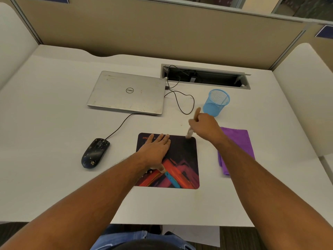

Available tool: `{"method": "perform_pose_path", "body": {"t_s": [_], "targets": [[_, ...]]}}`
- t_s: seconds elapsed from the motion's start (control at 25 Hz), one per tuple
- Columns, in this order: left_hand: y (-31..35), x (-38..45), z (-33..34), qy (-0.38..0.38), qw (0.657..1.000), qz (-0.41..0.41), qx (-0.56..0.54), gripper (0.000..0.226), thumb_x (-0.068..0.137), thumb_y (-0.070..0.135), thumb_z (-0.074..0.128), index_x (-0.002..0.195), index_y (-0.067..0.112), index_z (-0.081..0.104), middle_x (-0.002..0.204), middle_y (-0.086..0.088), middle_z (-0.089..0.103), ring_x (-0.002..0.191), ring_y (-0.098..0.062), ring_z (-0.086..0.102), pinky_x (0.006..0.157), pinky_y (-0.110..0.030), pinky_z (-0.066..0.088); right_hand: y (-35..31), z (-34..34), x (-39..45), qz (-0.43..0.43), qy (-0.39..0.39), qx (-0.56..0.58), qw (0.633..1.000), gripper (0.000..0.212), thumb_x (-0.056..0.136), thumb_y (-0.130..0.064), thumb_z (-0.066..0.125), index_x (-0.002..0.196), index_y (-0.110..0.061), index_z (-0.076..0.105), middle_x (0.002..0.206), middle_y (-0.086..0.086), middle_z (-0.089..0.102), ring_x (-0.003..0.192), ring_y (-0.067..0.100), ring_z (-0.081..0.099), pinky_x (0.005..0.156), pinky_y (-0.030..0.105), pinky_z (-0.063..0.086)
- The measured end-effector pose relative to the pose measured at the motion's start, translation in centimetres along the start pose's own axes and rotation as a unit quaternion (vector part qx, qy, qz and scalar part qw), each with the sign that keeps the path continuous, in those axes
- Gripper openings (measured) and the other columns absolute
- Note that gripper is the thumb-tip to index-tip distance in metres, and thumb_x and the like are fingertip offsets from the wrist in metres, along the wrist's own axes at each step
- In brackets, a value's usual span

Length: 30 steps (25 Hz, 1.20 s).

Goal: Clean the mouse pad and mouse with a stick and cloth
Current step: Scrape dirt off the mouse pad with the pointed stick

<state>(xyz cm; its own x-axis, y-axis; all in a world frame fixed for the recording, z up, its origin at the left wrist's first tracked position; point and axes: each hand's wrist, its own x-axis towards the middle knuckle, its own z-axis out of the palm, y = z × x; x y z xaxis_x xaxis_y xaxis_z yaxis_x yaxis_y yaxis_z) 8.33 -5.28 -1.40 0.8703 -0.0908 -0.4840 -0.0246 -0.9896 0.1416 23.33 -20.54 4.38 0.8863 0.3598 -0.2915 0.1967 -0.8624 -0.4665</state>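
Note:
A dark mouse pad [182, 156] with red and blue streaks lies at the middle of the white desk. My left hand [156, 148] presses flat on its far left part, fingers spread. My right hand [205, 126] grips a wooden stick [196, 112] whose pale, blurred tip [189, 135] touches the pad's far right corner. Pale specks lie on the pad's near left part. A black wired mouse [95, 153], speckled with pale dirt, rests left of the pad. A purple cloth [239, 147] lies right of the pad, partly under my right forearm.
A shut silver laptop [127, 92] sits at the back with black cables [182, 101] running to it. A blue mesh cup [217, 101] stands just behind my right hand. An open cable slot [205, 76] cuts the desk's rear. Partition walls surround the desk.

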Motion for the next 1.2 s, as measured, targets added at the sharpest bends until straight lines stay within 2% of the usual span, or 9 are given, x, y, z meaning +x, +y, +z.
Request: {"method": "perform_pose_path", "body": {"t_s": [0.08, 0.12, 0.36, 0.56, 0.72, 0.84, 0.92, 1.04, 1.2], "targets": [[0.0, 0.0, -0.1, -0.002, 1.000, 0.000, 0.001, 0.127, 0.072, 0.059, 0.080, 0.159, 0.016, -0.002, 0.167, -0.005, -0.006, 0.153, -0.026, -0.006, 0.122, -0.055, -0.004, 0.2, 1.3, -0.4, 0.017, 0.004, 0.149, 0.989, 0.027, 0.099, -0.036, 0.058, 0.098, -0.011, 0.069, 0.089, 0.004, 0.073, 0.082, 0.019, 0.071, 0.083, 0.041, 0.060], [0.0, 0.0, -0.1, -0.003, 1.000, 0.001, 0.002, 0.127, 0.072, 0.058, 0.080, 0.159, 0.016, -0.002, 0.167, -0.006, -0.006, 0.153, -0.026, -0.006, 0.122, -0.055, -0.004, 0.5, 2.1, -0.8, 0.020, -0.002, 0.165, 0.986, 0.027, 0.099, -0.037, 0.058, 0.097, -0.012, 0.069, 0.087, 0.005, 0.074, 0.081, 0.020, 0.072, 0.085, 0.044, 0.060], [-0.2, 0.1, 0.1, 0.003, 1.000, 0.004, 0.005, 0.127, 0.072, 0.058, 0.081, 0.160, 0.015, -0.001, 0.167, -0.006, -0.006, 0.153, -0.026, -0.007, 0.121, -0.053, -0.005, 1.8, 2.7, -1.3, 0.038, -0.072, 0.013, 0.997, 0.026, 0.095, -0.033, 0.058, 0.090, -0.009, 0.066, 0.091, 0.012, 0.071, 0.085, 0.025, 0.070, 0.084, 0.045, 0.060], [-0.1, 0.0, 0.0, 0.004, 1.000, 0.006, 0.006, 0.126, 0.072, 0.058, 0.080, 0.160, 0.015, 0.000, 0.167, -0.006, -0.005, 0.154, -0.026, -0.006, 0.122, -0.053, -0.004, 0.1, 3.8, -1.8, 0.040, 0.038, 0.275, 0.960, 0.021, 0.096, -0.037, 0.063, 0.088, -0.020, 0.073, 0.079, -0.003, 0.076, 0.075, 0.013, 0.074, 0.084, 0.040, 0.063], [0.0, -0.1, -0.2, 0.007, 1.000, 0.006, 0.007, 0.128, 0.071, 0.058, 0.081, 0.160, 0.014, 0.000, 0.167, -0.007, -0.003, 0.154, -0.026, -0.004, 0.120, -0.053, -0.004, -0.3, 5.4, -2.2, 0.023, -0.021, 0.194, 0.980, 0.025, 0.098, -0.037, 0.062, 0.091, -0.016, 0.074, 0.078, -0.001, 0.076, 0.073, 0.014, 0.074, 0.084, 0.037, 0.061], [-0.1, -0.1, -0.1, 0.006, 1.000, 0.006, 0.009, 0.127, 0.071, 0.059, 0.081, 0.160, 0.014, 0.001, 0.167, -0.007, -0.004, 0.154, -0.026, -0.005, 0.120, -0.052, -0.005, -0.4, 4.3, -2.1, 0.005, -0.100, 0.100, 0.990, 0.030, 0.098, -0.033, 0.061, 0.092, -0.005, 0.073, 0.077, 0.005, 0.075, 0.068, 0.019, 0.074, 0.074, 0.032, 0.062], [-0.1, 0.0, -0.1, 0.002, 1.000, 0.005, 0.008, 0.126, 0.071, 0.059, 0.080, 0.160, 0.015, 0.001, 0.167, -0.007, -0.004, 0.154, -0.026, -0.006, 0.120, -0.053, -0.004, -0.5, 3.3, -2.0, -0.011, -0.057, 0.049, 0.997, 0.027, 0.096, -0.033, 0.059, 0.089, -0.008, 0.069, 0.081, 0.006, 0.073, 0.074, 0.021, 0.072, 0.077, 0.038, 0.061], [0.0, 0.0, -0.1, 0.004, 1.000, 0.002, 0.006, 0.126, 0.071, 0.059, 0.080, 0.160, 0.015, 0.002, 0.168, -0.006, -0.003, 0.154, -0.026, -0.004, 0.121, -0.054, -0.003, -0.7, 3.4, -1.9, 0.004, 0.026, 0.193, 0.981, 0.024, 0.097, -0.032, 0.059, 0.090, -0.013, 0.072, 0.083, 0.003, 0.075, 0.079, 0.019, 0.073, 0.084, 0.041, 0.061], [-0.1, 0.0, 0.1, 0.008, 1.000, 0.008, 0.017, 0.127, 0.070, 0.060, 0.080, 0.160, 0.013, 0.003, 0.167, -0.007, -0.002, 0.154, -0.026, -0.004, 0.120, -0.054, -0.004, -0.5, 5.5, -2.6, 0.039, -0.020, 0.249, 0.967, 0.023, 0.097, -0.030, 0.060, 0.088, -0.014, 0.074, 0.080, 0.003, 0.076, 0.080, 0.020, 0.075, 0.086, 0.041, 0.061]]}}
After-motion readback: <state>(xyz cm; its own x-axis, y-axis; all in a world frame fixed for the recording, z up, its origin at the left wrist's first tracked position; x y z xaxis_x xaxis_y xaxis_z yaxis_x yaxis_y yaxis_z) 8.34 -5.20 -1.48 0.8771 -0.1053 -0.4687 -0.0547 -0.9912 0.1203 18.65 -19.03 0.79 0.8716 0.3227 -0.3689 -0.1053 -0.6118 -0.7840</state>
